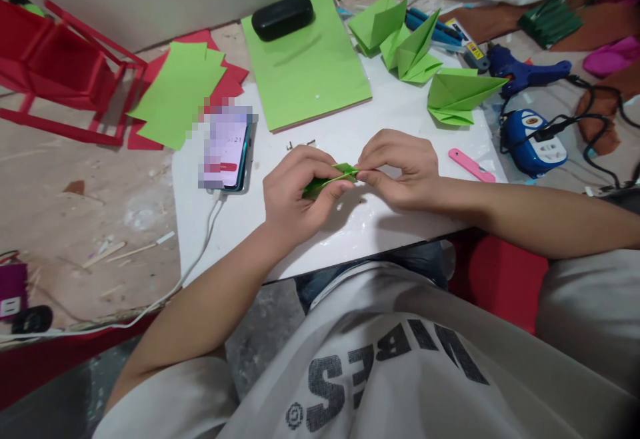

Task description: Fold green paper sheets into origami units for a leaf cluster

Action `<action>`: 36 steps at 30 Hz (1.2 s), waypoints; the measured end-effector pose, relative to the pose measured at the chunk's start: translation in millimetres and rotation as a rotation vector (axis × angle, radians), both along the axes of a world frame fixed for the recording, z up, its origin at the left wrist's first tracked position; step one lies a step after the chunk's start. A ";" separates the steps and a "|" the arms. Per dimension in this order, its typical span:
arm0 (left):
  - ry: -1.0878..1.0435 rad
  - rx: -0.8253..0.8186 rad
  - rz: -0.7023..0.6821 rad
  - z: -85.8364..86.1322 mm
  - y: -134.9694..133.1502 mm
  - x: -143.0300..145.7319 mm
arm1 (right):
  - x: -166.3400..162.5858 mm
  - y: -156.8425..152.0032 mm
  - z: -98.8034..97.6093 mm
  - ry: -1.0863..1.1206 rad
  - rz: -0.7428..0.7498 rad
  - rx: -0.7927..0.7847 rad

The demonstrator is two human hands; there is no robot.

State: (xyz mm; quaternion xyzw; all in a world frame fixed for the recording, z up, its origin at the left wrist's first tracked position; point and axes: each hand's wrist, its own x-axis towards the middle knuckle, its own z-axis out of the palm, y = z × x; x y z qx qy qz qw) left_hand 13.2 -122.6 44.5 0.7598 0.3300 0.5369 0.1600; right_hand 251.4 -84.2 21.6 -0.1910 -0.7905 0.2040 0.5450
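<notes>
The front edge of the white board (340,249) lies just past the person's shirt (390,346). Above the board, the left hand (290,189) grips a small folded green paper (316,190) between thumb and fingers. The right hand (407,169) pinches the paper's other end, fingertips closed on it; the fingers cover much of the paper, so its exact folds are hard to make out. A pink knife (471,165) lies to the right of the right hand, and a phone (227,149) with a white cable (200,246) plugged in lies left of the left hand. Beyond the hands, three folded green pieces (463,96) stand in a slanting row, near a blue glue gun (525,69). Left of that row lies a stack of green sheets (315,79), a black case (283,17) resting on its far end.
</notes>
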 end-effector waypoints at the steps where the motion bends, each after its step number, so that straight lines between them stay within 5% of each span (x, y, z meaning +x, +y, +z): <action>1: 0.012 -0.006 0.011 0.9 -0.3 -0.1 | 0.2 -0.4 0.6 -0.013 -0.013 -0.001; 5: 0.008 -0.014 0.035 6.2 -0.2 -1.0 | 2.4 0.0 4.5 -0.057 -0.020 -0.009; 12: 0.018 -0.107 -0.140 13.1 1.1 -2.7 | 9.5 1.7 13.0 -0.305 0.185 0.072; 20: -0.016 -0.239 -0.201 12.9 4.2 -3.5 | 11.9 1.8 13.4 -0.367 0.204 -0.025; 30: 0.031 -0.450 -0.183 10.8 5.2 -12.9 | 11.6 1.5 15.7 -0.218 0.194 -0.140; 36: -0.195 -0.530 -0.252 11.1 15.9 -25.8 | 11.6 10.2 13.4 -0.143 0.200 -0.235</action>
